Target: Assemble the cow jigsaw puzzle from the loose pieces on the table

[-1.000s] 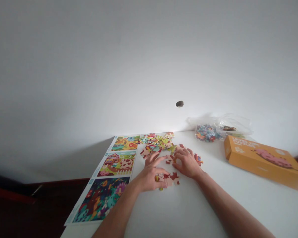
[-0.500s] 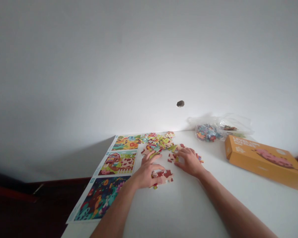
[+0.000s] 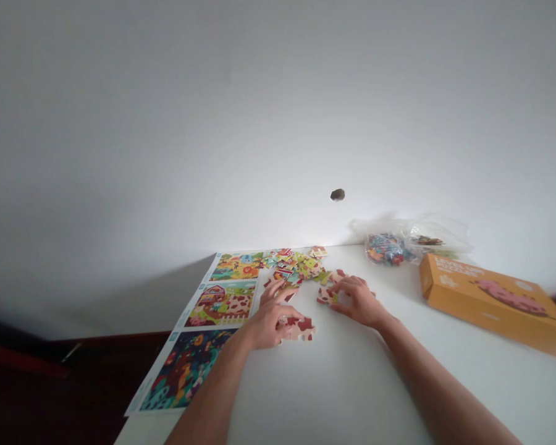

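Observation:
My left hand (image 3: 269,318) rests on the white table (image 3: 352,383), thumb and fingers pinching a joined cluster of red-and-cream puzzle pieces (image 3: 301,329). Just to its right, my right hand (image 3: 358,301) lies fingers-down on loose red-and-cream pieces (image 3: 325,295), touching them; whether it grips one is unclear. Behind both hands spreads a pile of colourful loose puzzle pieces (image 3: 296,264).
A printed sheet with three colourful reference pictures (image 3: 213,315) lies along the table's left edge. An orange puzzle box (image 3: 491,300) sits at the right, with clear plastic bags of pieces (image 3: 398,244) behind it against the white wall. The table's left edge drops to dark floor.
My left hand has slid the joined cluster leftwards and slightly towards the wall. My right hand has shifted a little farther from me, staying on the loose pieces.

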{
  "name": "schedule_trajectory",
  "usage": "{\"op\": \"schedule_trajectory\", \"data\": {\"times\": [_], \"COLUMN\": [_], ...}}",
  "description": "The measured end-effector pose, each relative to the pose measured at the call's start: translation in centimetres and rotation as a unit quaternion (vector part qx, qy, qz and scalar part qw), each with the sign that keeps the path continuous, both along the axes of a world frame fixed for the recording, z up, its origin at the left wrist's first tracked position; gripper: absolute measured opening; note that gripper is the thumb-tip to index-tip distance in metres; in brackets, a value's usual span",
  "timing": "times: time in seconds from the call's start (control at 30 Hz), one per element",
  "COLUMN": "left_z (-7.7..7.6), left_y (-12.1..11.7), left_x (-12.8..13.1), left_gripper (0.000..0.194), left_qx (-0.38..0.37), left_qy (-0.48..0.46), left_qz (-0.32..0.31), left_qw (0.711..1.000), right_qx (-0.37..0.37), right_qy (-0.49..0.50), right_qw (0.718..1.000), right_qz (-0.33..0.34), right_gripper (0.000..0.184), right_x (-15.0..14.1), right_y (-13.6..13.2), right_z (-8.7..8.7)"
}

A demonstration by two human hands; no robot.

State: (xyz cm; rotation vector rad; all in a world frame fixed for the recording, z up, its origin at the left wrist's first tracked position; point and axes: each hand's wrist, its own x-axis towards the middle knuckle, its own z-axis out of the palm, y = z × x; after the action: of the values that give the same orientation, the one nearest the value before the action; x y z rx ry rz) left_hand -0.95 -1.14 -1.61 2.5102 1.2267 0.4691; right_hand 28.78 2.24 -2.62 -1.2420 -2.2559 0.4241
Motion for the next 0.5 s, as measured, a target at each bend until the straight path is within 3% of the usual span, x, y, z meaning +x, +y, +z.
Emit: {"op": "schedule_trajectory", "data": {"times": [0.1,0.2,0.37,0.5], "left_z": [-0.1,-0.1,0.2,0.3], "left_y": [0.1,0.1,0.0,-0.2], "left_x": [-0.1,-0.2,0.0,0.5], "left_gripper": [0.038,0.038,0.042,0.039], "left_qx": [0.0,0.0,0.013,0.024], "left_qy": [-0.006,-0.006,-0.009,-0.027], "left_qz": [-0.001,-0.001,-0.012,-0.035], "left_qw": [1.0,1.0,1.0,0.999], "right_qx": [-0.013,-0.023,-0.044,-0.05], "right_qy": [0.056,0.068,-0.017,-0.062], "right_qw": [0.998,0.996,0.984,0.982], "right_qz": [0.01,0.061,0.169,0.171], "right_gripper": [0.028,0.028,0.03,0.033], "right_x": [-0.1,-0.3,-0.9,-1.3], "right_y": [-0.1,-0.6,-1.6,-2.0], "right_z": [0.4,1.1,1.9,2.0]}}
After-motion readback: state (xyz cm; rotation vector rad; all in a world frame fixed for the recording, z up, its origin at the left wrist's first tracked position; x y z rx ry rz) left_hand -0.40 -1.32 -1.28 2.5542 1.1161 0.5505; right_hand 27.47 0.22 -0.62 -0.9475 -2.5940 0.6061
